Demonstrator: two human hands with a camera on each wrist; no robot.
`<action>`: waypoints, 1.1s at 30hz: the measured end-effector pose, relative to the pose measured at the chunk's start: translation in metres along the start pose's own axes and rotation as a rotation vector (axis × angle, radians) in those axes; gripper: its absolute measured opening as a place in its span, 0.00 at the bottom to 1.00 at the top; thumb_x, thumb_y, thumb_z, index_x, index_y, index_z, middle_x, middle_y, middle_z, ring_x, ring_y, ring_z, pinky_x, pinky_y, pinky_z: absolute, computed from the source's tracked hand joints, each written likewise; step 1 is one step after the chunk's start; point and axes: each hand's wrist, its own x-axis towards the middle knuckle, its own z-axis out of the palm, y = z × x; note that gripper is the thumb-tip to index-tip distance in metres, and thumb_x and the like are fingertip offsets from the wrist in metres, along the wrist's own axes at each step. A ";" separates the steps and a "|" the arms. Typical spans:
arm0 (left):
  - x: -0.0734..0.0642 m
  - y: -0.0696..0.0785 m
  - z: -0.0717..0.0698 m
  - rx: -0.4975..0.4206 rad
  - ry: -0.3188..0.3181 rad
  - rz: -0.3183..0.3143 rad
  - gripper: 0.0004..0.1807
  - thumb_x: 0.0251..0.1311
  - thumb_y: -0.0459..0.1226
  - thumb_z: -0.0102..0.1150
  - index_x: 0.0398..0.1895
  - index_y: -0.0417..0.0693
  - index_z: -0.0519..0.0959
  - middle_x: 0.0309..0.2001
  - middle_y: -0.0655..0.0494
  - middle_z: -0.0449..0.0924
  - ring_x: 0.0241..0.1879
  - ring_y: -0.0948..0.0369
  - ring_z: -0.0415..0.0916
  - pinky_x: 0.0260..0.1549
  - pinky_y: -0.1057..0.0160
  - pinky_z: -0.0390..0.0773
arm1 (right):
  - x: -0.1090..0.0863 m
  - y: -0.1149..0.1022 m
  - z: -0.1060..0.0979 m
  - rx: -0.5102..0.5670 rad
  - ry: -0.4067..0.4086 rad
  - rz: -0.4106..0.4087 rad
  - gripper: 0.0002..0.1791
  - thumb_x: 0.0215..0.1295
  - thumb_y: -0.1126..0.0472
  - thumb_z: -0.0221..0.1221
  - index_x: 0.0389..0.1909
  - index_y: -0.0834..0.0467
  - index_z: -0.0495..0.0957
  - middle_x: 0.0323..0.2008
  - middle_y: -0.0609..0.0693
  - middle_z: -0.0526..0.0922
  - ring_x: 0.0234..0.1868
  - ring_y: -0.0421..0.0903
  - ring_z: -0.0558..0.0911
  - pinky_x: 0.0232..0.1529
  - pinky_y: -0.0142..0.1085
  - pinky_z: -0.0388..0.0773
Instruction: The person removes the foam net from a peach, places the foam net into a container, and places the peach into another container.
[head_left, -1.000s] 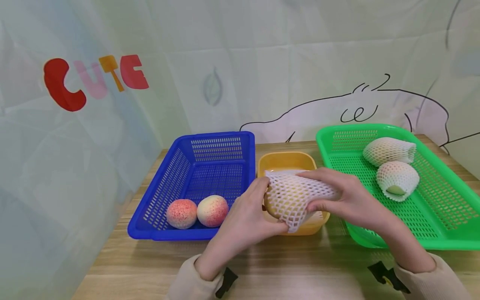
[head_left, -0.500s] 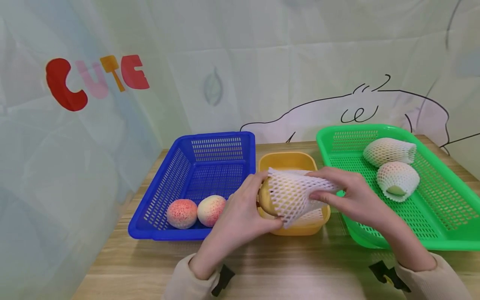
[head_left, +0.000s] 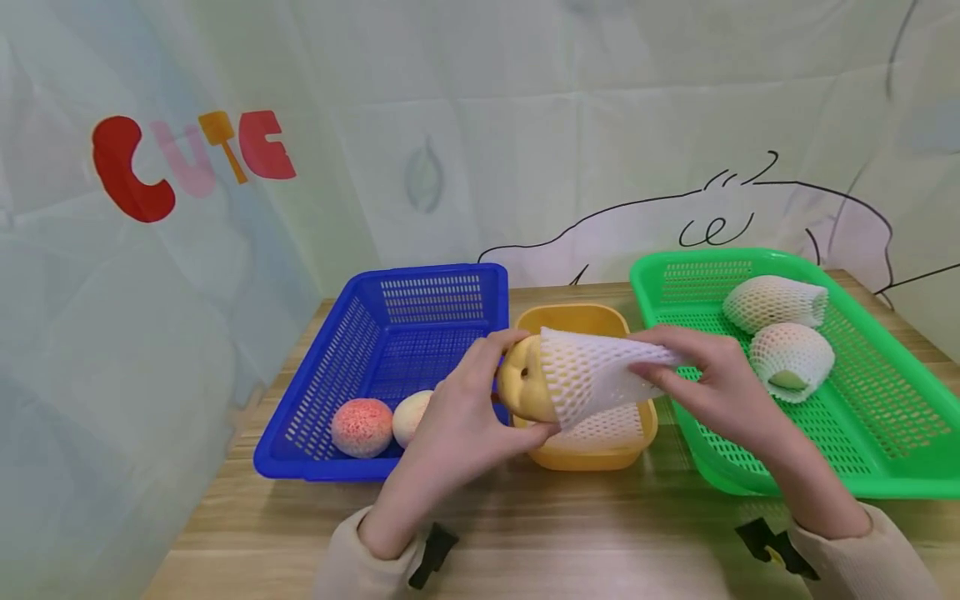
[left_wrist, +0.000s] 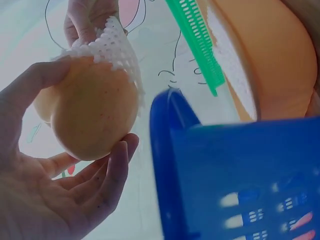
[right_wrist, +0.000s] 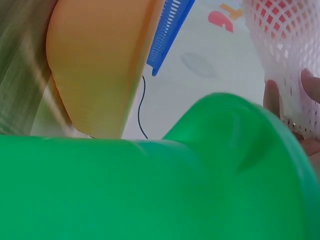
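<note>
My left hand (head_left: 457,417) grips a yellow, lobed fruit (head_left: 522,392) with a small dark dimple at its end. A white foam net sleeve (head_left: 581,375) covers the fruit's right part, and its loose end is pinched by my right hand (head_left: 716,387). In the left wrist view thumb and fingers curl around the bare fruit (left_wrist: 95,110), with the net's edge (left_wrist: 120,47) at its far side. The right wrist view catches the foam net (right_wrist: 280,45) and a few fingertips at its upper right. Both hands are above the small orange-yellow basket (head_left: 592,460).
At left stands a blue basket (head_left: 442,292) with two pinkish peaches, one reddish (head_left: 362,427) and one pale (head_left: 410,417). A green basket (head_left: 840,450) at right contains two net-wrapped fruits (head_left: 791,358). More foam netting (head_left: 611,429) lies in the orange-yellow basket.
The foam net has slid rightward off the fruit, baring its yellow end. My left hand has shifted left with the fruit, while the right keeps its pinch on the net.
</note>
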 end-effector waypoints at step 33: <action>-0.001 -0.038 -0.060 0.394 0.072 -0.260 0.41 0.41 0.51 0.74 0.59 0.48 0.68 0.48 0.49 0.74 0.38 0.53 0.75 0.31 0.53 0.77 | 0.024 -0.004 0.029 -0.332 -0.083 0.255 0.11 0.54 0.68 0.63 0.37 0.57 0.75 0.40 0.56 0.85 0.33 0.51 0.78 0.33 0.43 0.74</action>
